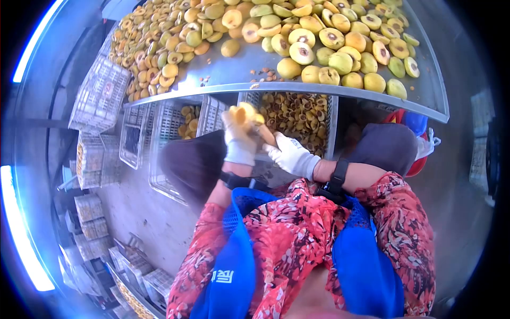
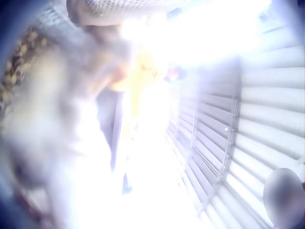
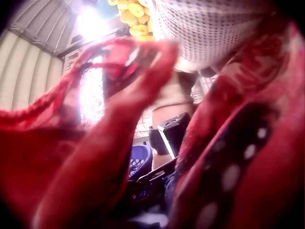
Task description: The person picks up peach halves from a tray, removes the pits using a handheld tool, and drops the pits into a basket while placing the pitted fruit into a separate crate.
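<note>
In the head view, the white-gloved left hand (image 1: 239, 143) holds yellow fruit pieces (image 1: 245, 114) at its fingertips, over the crates. The gloved right hand (image 1: 294, 155) grips a brown handle (image 1: 267, 135) that points toward the fruit; its far end is hard to make out. Knitted glove fabric of the left hand (image 2: 124, 9) crosses the top of the left wrist view, where glare washes out most detail. The right wrist view shows the glove of the right hand (image 3: 205, 33) close up, its fingers hidden.
Many halved fruits (image 1: 302, 52) cover a metal table (image 1: 234, 69). Below its edge stand a crate of dark cut pieces (image 1: 297, 114) and a white crate (image 1: 162, 125) with some fruit. Stacked crates (image 1: 101, 95) are at the left, a red container (image 1: 417, 166) at the right.
</note>
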`<move>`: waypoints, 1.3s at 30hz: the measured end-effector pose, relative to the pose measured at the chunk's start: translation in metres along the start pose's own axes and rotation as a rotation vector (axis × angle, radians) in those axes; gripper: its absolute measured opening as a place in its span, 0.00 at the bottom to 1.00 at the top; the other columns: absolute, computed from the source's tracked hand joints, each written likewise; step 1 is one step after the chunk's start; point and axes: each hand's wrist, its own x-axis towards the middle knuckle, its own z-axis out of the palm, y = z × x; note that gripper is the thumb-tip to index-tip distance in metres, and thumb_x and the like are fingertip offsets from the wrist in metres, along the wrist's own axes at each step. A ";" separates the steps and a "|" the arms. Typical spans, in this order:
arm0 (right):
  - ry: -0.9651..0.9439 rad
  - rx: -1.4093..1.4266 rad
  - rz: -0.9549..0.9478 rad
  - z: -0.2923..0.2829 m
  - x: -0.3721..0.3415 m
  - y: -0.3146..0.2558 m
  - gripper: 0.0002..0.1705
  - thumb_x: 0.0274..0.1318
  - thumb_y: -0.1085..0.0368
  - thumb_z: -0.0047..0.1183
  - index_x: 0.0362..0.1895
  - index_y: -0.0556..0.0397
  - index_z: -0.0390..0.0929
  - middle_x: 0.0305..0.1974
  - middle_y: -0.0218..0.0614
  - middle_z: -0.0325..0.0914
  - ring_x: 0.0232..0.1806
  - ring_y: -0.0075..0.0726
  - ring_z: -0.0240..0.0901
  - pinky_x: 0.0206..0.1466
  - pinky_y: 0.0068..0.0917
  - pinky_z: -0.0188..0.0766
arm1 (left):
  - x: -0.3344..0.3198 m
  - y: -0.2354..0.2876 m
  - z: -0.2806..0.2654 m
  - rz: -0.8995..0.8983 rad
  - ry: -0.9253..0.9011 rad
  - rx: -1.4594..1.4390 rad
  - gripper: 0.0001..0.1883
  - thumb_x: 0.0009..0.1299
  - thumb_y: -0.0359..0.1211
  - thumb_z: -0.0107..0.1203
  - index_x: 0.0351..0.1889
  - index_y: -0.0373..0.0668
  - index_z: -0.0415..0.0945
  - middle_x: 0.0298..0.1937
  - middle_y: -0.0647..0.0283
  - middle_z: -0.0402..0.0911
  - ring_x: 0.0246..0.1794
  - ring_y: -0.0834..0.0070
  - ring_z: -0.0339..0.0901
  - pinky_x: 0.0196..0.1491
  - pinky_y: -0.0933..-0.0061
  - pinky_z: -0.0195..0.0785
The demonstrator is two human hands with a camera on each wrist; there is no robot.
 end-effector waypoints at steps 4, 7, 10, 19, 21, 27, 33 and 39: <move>-0.312 0.564 0.859 -0.008 0.015 0.006 0.22 0.63 0.46 0.44 0.42 0.52 0.74 0.18 0.21 0.61 0.12 0.19 0.54 0.12 0.23 0.47 | 0.038 0.081 -0.080 0.128 -0.181 -0.313 0.38 0.68 0.67 0.38 0.49 0.38 0.70 0.41 0.54 0.76 0.34 0.62 0.75 0.31 0.74 0.74; -0.273 0.624 0.728 -0.014 0.022 0.017 0.24 0.61 0.42 0.46 0.39 0.51 0.75 0.18 0.20 0.61 0.13 0.19 0.54 0.14 0.22 0.49 | 0.041 0.134 -0.117 0.190 -0.009 -0.667 0.44 0.68 0.66 0.37 0.57 0.28 0.64 0.55 0.43 0.72 0.51 0.51 0.75 0.46 0.59 0.77; -0.218 0.332 0.739 -0.009 0.032 0.056 0.19 0.62 0.47 0.48 0.40 0.50 0.74 0.19 0.26 0.68 0.14 0.23 0.60 0.14 0.23 0.55 | 0.049 0.135 -0.131 0.135 0.040 -0.521 0.36 0.70 0.58 0.45 0.58 0.33 0.65 0.56 0.45 0.72 0.50 0.51 0.75 0.45 0.59 0.76; -0.231 0.084 0.939 0.002 0.010 0.087 0.14 0.62 0.52 0.48 0.38 0.48 0.68 0.16 0.27 0.66 0.09 0.25 0.59 0.09 0.24 0.53 | 0.238 0.022 -0.131 -0.145 0.067 0.612 0.20 0.67 0.44 0.52 0.54 0.48 0.73 0.37 0.62 0.81 0.31 0.68 0.79 0.31 0.68 0.73; -0.248 0.066 0.949 -0.002 0.009 0.093 0.22 0.61 0.49 0.51 0.47 0.54 0.70 0.21 0.31 0.71 0.13 0.25 0.64 0.13 0.24 0.62 | 0.315 -0.048 -0.165 -0.091 0.149 1.122 0.25 0.65 0.46 0.51 0.58 0.46 0.73 0.49 0.51 0.81 0.49 0.55 0.79 0.51 0.50 0.71; -0.323 -0.032 1.066 -0.005 0.012 0.091 0.20 0.59 0.51 0.52 0.40 0.57 0.72 0.22 0.30 0.71 0.17 0.24 0.66 0.19 0.25 0.64 | 0.353 -0.100 -0.129 0.052 -0.403 1.950 0.25 0.67 0.47 0.49 0.61 0.51 0.72 0.56 0.50 0.77 0.60 0.52 0.72 0.61 0.48 0.63; -0.359 -0.354 0.691 -0.005 0.005 0.109 0.31 0.52 0.50 0.54 0.51 0.65 0.72 0.44 0.61 0.73 0.48 0.60 0.70 0.54 0.44 0.66 | 0.380 -0.121 -0.127 0.105 -0.409 2.110 0.24 0.66 0.46 0.51 0.60 0.53 0.71 0.55 0.51 0.77 0.57 0.53 0.73 0.59 0.50 0.64; -0.293 -0.089 0.751 -0.008 0.007 0.096 0.29 0.52 0.50 0.55 0.50 0.61 0.74 0.46 0.56 0.75 0.52 0.56 0.71 0.58 0.43 0.63 | 0.399 -0.099 -0.139 0.200 -0.496 2.265 0.23 0.66 0.44 0.52 0.59 0.54 0.71 0.54 0.53 0.76 0.54 0.55 0.75 0.57 0.51 0.66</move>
